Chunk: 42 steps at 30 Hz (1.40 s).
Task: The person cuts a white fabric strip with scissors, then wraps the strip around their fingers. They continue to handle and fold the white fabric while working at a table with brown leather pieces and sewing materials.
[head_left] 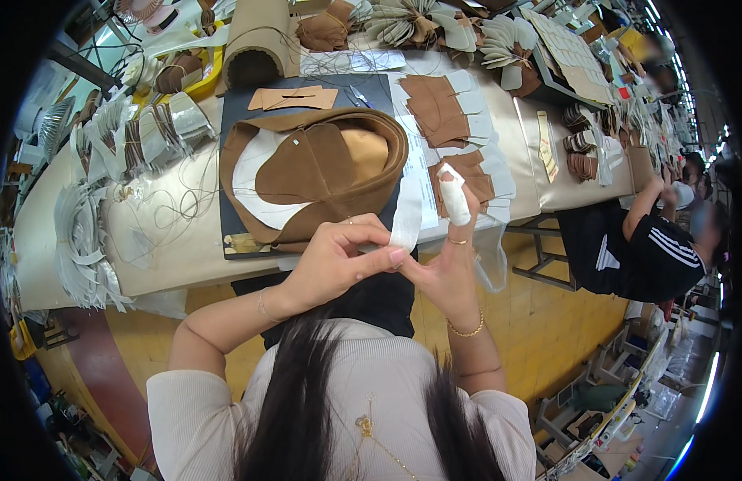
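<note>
In the head view, the left hand [331, 255] is pinching a white strip [407, 220] just over the near edge of the tabletop [174, 260], its grip narrow. The right hand [447, 272] is holding its thumb against the same spot, a white-wrapped finger [455, 200] standing raised; whether that grip is closing on the strip, I cannot tell. The strip's upright end is standing unsupported, so lowered hands could be creasing it against the brown folded piece [295, 172].
</note>
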Each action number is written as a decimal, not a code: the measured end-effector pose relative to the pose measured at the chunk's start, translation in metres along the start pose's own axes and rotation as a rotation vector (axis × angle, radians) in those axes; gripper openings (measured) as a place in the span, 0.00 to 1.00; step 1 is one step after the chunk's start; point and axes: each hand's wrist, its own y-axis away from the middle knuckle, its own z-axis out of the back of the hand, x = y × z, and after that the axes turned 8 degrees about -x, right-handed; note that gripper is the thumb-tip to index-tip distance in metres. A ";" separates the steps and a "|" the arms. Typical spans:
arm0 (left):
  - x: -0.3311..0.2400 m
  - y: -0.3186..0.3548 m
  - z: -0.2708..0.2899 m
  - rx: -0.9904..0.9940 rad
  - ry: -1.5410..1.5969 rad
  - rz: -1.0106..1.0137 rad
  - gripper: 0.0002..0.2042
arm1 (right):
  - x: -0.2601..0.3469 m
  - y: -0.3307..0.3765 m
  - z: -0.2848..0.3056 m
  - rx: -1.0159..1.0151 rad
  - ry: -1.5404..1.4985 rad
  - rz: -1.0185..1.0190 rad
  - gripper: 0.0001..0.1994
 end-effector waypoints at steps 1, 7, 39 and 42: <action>0.000 0.000 0.002 0.006 -0.051 -0.016 0.09 | -0.002 -0.001 -0.001 0.003 -0.035 -0.016 0.49; 0.000 -0.002 0.010 0.108 -0.146 -0.134 0.11 | -0.014 -0.005 -0.008 0.062 -0.267 -0.132 0.51; -0.016 0.023 0.010 0.257 0.077 0.127 0.12 | -0.017 -0.037 -0.001 -0.413 0.004 0.165 0.20; -0.015 0.030 0.009 0.296 0.056 0.091 0.20 | -0.012 -0.045 0.008 -0.395 0.017 0.237 0.16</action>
